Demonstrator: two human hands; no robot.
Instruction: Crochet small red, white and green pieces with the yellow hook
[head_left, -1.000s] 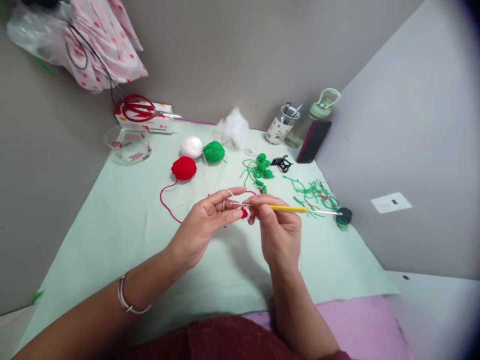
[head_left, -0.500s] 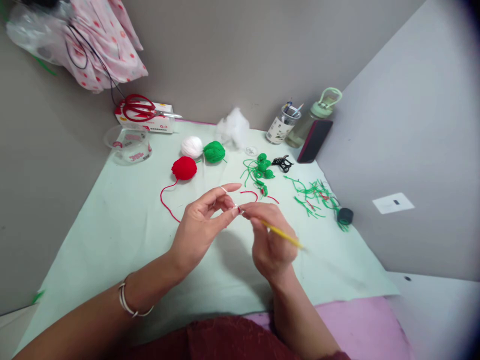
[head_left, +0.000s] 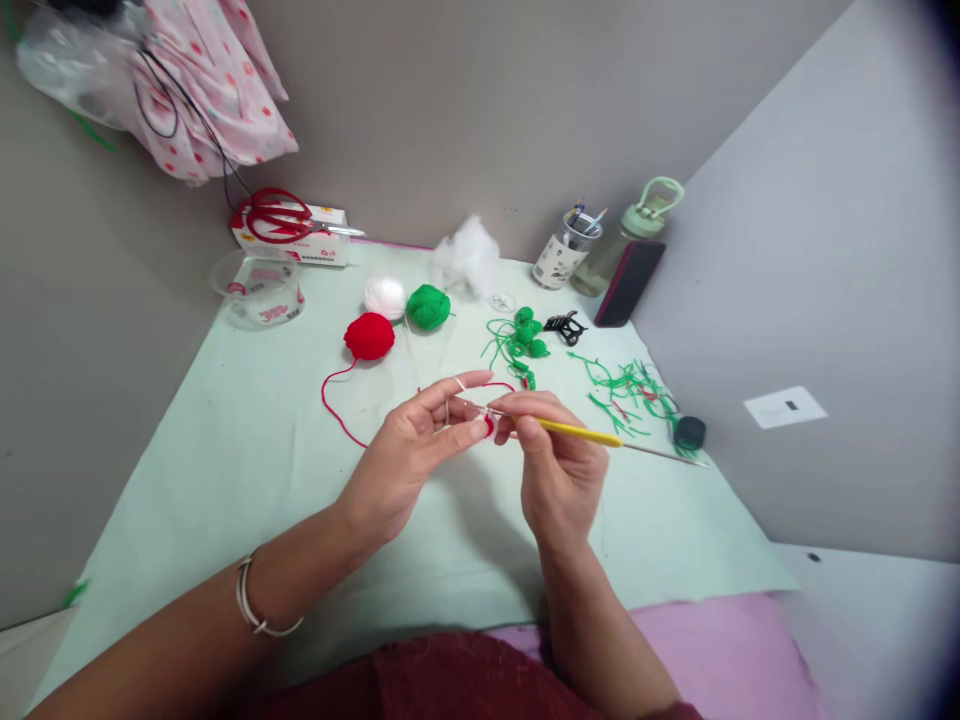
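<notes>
Between the thumb and fingers of my left hand (head_left: 401, 450) is a small red and white crochet piece (head_left: 490, 425), mostly covered by the fingers. White yarn loops over the raised left index finger. My right hand (head_left: 562, 465) grips a crochet hook (head_left: 581, 432) by its yellow handle, with the thin metal tip at the piece and the other metal end pointing right. Behind the hands sit a red yarn ball (head_left: 369, 337) with a loose strand, a white yarn ball (head_left: 385, 298) and a green yarn ball (head_left: 428, 307).
Green crocheted pieces (head_left: 528, 335) lie beside a black hair claw (head_left: 565, 327). Yarn scraps (head_left: 630, 390) are on the right. Along the back stand a plastic tub (head_left: 262, 295), red scissors (head_left: 279, 218) on a box, white stuffing (head_left: 468, 257), a pen cup (head_left: 566, 252), a bottle (head_left: 619, 240) and a phone (head_left: 630, 284).
My right hand has shifted slightly right and turned the hook from slanting downward to nearly level. More of the red and white piece shows now between the fingers.
</notes>
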